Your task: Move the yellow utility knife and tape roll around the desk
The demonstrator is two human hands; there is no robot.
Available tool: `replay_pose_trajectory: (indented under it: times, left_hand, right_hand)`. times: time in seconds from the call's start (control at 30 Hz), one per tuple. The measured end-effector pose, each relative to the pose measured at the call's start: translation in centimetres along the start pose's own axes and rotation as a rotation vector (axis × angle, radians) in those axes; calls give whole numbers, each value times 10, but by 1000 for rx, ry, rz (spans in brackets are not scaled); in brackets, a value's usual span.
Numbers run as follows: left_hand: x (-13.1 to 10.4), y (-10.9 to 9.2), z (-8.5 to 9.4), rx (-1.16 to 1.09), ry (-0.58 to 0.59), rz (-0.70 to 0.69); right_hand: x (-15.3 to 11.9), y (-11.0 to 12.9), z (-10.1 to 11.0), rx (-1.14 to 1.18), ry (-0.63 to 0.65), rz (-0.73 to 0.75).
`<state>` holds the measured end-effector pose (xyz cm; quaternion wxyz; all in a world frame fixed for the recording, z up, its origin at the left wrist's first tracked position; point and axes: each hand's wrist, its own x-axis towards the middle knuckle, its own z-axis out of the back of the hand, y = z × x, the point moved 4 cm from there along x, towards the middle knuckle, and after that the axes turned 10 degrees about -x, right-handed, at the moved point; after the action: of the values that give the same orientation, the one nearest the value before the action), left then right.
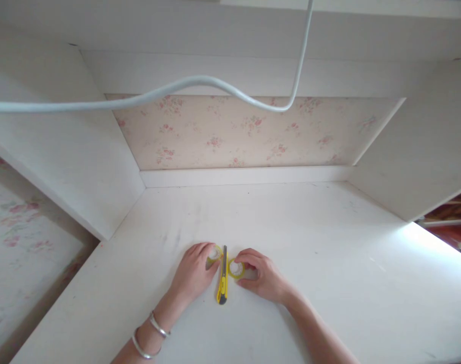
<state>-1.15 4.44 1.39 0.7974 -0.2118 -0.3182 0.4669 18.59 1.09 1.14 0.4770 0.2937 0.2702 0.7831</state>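
Note:
A yellow utility knife (223, 283) with a black end lies lengthwise on the white desk, between my two hands. Just left of it, my left hand (194, 265) has its fingers and thumb around a small roll of clear yellowish tape (214, 253). On the knife's other side is a second, similar tape roll (236, 269), its ring facing up. My right hand (263, 275) grips this one from the right, index finger at its upper edge and thumb at its lower edge. Both rolls sit very close to the knife.
The white desktop (329, 273) is bounded by side panels and a low back strip (245, 177). Floral wallpaper (215, 134) shows behind. A white cable (200, 81) hangs across the upper view. Two silver bangles (159, 326) circle my left wrist.

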Motion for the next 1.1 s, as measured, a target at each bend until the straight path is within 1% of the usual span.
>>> replay_pose_trajectory:
  times: [0.07,0.13,0.2,0.3,0.4,0.47,0.53,0.63,0.7,0.77,0.83,0.87,0.93,1.0,1.1]
  left_hand:
    - [-2,-2,5,-25,-63,33]
    - [-3,-8,6,-91,-84,43]
    - [-4,-16,0,-173,-34,16]
    - [-6,-28,-17,-235,67,-37]
    - [-8,-32,-32,-220,127,-64]
    - [-9,-33,-34,-211,150,-78]
    - [-10,-34,-29,-219,149,-90]
    - [-12,-31,-11,-244,99,-49]
    - [-14,-24,1,-254,93,51]
    - [-16,-15,7,-235,138,172]
    - [-18,-8,8,-163,185,248]
    - [-18,-7,8,-106,196,257]
    - [-19,-9,4,18,198,232]
    - [-20,-16,-2,110,205,185]
    - [-22,-26,-11,158,229,122]
  right_hand:
    - [1,-2,1,25,-28,-12]
    - [1,-5,1,51,-65,-30]
    - [1,-8,1,77,-98,-43]
    - [1,-12,1,105,-103,-65]
    - [0,-10,1,89,-74,-53]
    - [-1,-6,1,51,-52,-24]
    - [-2,-2,0,-6,-39,-3]
    - [-3,2,-3,-112,-40,-4]
    - [-3,2,-6,-175,-38,-41]
    - [-3,1,-9,-219,-33,-84]
    - [-3,0,-10,-237,-34,-105]
    - [-3,0,-10,-238,-38,-107]
    - [-4,-1,-11,-229,-44,-113]
    - [-4,-3,-11,-216,-45,-121]
    - [-5,-5,-11,-212,-45,-127]
